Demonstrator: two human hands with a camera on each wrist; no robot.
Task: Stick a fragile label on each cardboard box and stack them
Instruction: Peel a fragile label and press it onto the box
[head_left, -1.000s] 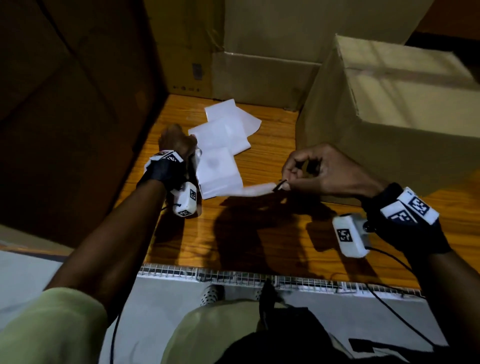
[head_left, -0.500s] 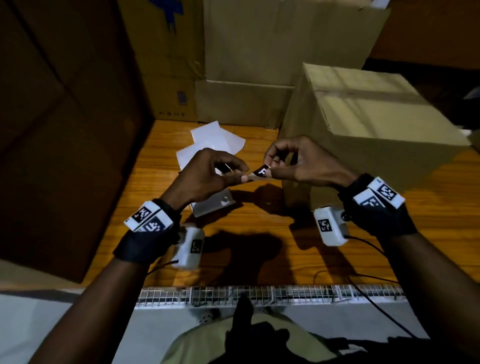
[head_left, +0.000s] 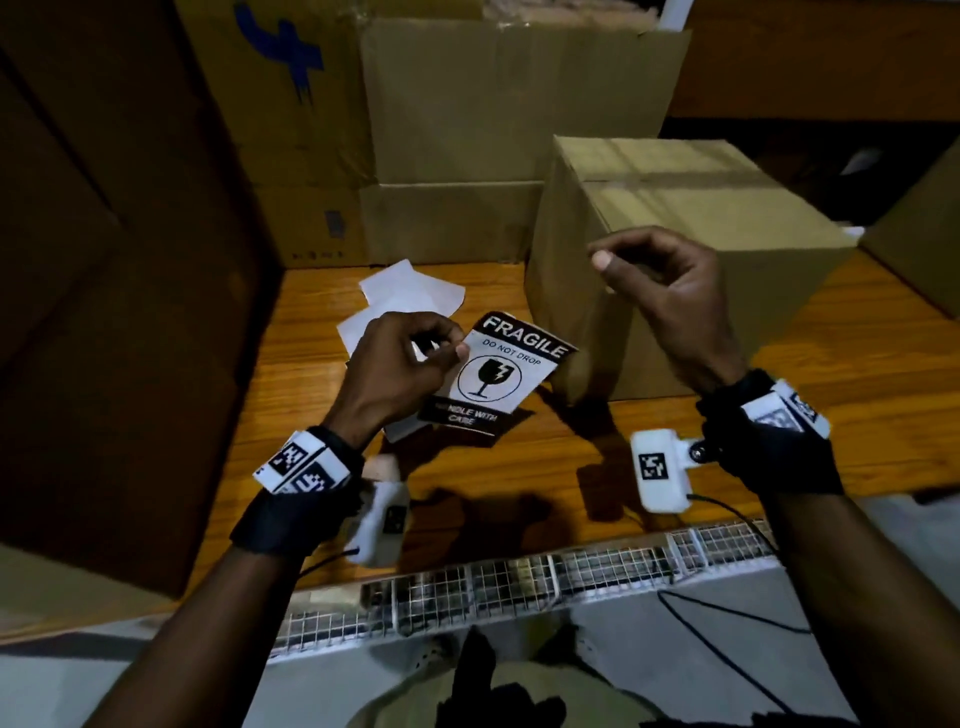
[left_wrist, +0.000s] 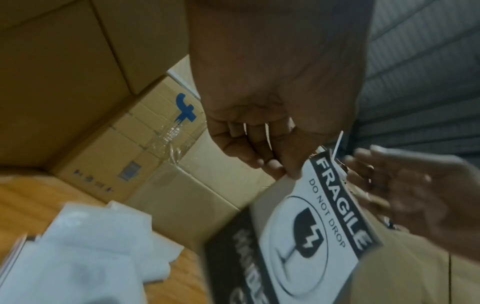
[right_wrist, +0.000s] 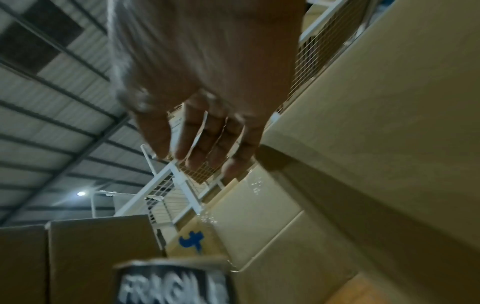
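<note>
A black-and-white FRAGILE label hangs over the wooden table, printed face up. My left hand pinches its left edge between thumb and fingers; the left wrist view shows the same pinch on the label. My right hand is raised in front of the closed, taped cardboard box, its fingers loosely curled and holding nothing. In the right wrist view its fingers are bare, with the box beside them and the label below.
Several white sheets lie on the table behind the label. Tall cardboard boxes stand at the back, one with a blue mark. A dark cardboard wall closes the left. A wire-mesh rail runs along the near edge.
The right hand has let go of the label and risen up to the right. The left hand has kept the label and turned its printed face up.
</note>
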